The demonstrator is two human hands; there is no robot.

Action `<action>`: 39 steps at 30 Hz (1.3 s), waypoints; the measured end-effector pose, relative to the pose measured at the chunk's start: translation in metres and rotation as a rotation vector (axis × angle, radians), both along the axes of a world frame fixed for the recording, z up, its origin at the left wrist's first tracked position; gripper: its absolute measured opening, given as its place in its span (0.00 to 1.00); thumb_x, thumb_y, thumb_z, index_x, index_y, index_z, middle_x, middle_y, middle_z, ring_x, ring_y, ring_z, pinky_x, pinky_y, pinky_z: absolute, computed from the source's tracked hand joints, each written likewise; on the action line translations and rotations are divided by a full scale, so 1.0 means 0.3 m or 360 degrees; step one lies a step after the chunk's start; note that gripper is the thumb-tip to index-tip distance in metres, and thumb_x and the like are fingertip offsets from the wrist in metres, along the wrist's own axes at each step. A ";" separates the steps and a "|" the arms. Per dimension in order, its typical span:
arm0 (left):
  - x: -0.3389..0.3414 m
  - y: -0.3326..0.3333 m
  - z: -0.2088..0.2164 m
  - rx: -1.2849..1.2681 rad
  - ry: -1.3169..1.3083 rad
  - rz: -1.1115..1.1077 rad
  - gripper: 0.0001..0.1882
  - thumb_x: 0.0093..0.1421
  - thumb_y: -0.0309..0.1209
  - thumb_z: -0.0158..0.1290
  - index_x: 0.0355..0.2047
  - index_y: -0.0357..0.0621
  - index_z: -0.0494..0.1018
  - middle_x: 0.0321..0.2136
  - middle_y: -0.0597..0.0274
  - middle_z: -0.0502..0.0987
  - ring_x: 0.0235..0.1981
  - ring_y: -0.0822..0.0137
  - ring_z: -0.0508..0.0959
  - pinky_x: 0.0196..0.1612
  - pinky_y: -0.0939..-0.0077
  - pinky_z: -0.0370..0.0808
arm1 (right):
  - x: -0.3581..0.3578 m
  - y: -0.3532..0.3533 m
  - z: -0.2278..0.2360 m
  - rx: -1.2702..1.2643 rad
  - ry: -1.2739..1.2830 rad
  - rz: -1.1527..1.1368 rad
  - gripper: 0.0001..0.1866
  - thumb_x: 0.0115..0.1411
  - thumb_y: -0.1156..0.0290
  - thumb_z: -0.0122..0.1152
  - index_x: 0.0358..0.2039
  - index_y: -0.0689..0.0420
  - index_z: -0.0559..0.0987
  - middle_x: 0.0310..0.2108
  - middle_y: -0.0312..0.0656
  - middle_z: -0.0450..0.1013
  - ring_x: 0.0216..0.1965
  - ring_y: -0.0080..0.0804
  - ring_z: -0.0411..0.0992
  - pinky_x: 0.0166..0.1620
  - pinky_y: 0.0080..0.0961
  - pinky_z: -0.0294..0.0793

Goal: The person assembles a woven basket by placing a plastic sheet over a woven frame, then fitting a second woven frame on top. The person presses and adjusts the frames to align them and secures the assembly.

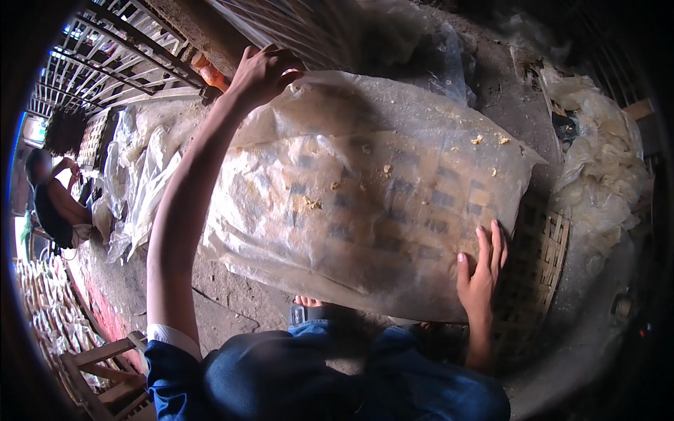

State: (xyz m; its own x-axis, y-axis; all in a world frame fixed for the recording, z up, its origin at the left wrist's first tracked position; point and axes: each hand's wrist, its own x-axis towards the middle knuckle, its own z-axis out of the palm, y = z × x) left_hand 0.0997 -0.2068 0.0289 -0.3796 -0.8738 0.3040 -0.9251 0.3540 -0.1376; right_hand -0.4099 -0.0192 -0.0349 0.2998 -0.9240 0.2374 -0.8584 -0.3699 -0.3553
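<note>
A large translucent plastic sheet (414, 281) lies spread before me over a woven bamboo tray (552, 256), whose lattice shows through as dark squares. Pale crumbs (311, 203) are scattered on the sheet. My left arm reaches far forward, and my left hand (265, 76) pinches the sheet's far left edge between bent fingers. Near the sheet's right edge, my right hand (483, 274) rests flat on the plastic with its fingers stretched out. Most of the tray is hidden beneath the sheet.
Crumpled plastic sheets (597, 175) are heaped at the right, and more plastic (133, 182) hangs at the left. Bamboo racks (119, 59) stand at the far left. Another person (53, 200) sits beyond. A wooden frame (105, 372) stands at the lower left.
</note>
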 end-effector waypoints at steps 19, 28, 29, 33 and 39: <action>-0.353 0.336 -0.022 -0.0072 0.0602 -0.0092 0.28 0.62 0.33 0.62 0.63 0.50 0.71 0.63 0.51 0.71 0.63 0.49 0.72 0.66 0.51 0.70 | 0.004 -0.074 0.097 -0.0012 -0.0086 -0.0023 0.27 0.67 0.65 0.60 0.64 0.63 0.72 0.70 0.55 0.62 0.69 0.56 0.62 0.70 0.47 0.59; -0.721 0.644 -0.195 0.0661 0.0457 -0.0396 0.40 0.73 0.59 0.36 0.75 0.45 0.56 0.77 0.51 0.49 0.79 0.50 0.45 0.78 0.44 0.41 | 0.264 -0.443 -0.008 -0.0224 0.0249 0.0593 0.36 0.73 0.45 0.47 0.73 0.53 0.64 0.77 0.47 0.53 0.77 0.49 0.50 0.77 0.49 0.45; -0.722 0.643 -0.195 0.0678 0.0459 -0.0384 0.40 0.73 0.59 0.36 0.75 0.45 0.56 0.77 0.51 0.49 0.79 0.50 0.45 0.78 0.44 0.40 | 0.255 -0.465 -0.028 -0.0236 0.0398 0.0579 0.37 0.73 0.42 0.44 0.74 0.51 0.63 0.77 0.45 0.53 0.78 0.47 0.49 0.77 0.50 0.43; -0.710 0.647 -0.190 0.0721 0.0449 -0.0351 0.40 0.73 0.59 0.35 0.75 0.44 0.56 0.78 0.52 0.48 0.79 0.50 0.44 0.78 0.45 0.38 | 0.102 -0.532 -0.053 -0.0057 0.0622 0.0299 0.42 0.72 0.32 0.29 0.77 0.43 0.54 0.80 0.38 0.44 0.80 0.36 0.39 0.78 0.50 0.33; -0.725 0.641 -0.188 0.0748 0.0427 -0.0350 0.41 0.73 0.60 0.36 0.75 0.45 0.55 0.78 0.52 0.47 0.79 0.50 0.42 0.78 0.44 0.36 | -0.384 -0.613 -0.015 -0.0191 0.0229 -0.0557 0.36 0.76 0.42 0.39 0.75 0.53 0.60 0.77 0.57 0.47 0.78 0.60 0.43 0.76 0.50 0.45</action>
